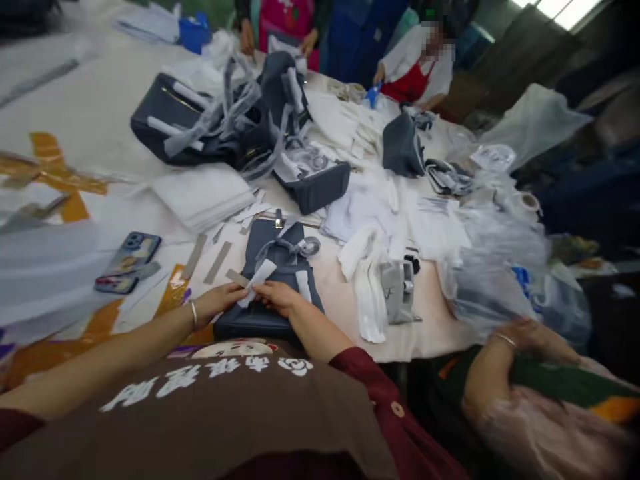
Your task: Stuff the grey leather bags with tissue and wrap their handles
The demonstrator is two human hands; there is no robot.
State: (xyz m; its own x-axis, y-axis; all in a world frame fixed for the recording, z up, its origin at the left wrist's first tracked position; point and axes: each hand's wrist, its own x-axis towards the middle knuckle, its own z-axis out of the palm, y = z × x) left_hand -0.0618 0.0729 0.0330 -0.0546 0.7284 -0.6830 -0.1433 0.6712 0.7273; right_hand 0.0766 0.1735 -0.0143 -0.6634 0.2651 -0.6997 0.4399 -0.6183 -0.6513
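A dark grey handbag lies flat on the table right in front of me, its strap partly wrapped in pale paper. My left hand and my right hand meet on its near end. Both pinch a strip of white paper that lies across the bag. A silver bracelet sits on my left wrist.
A phone lies at the left, paper strips beside it. More grey bags and white paper stacks fill the middle. A tape dispenser stands to the right. A co-worker's arm reaches into plastic bags; other people stand at the far edge.
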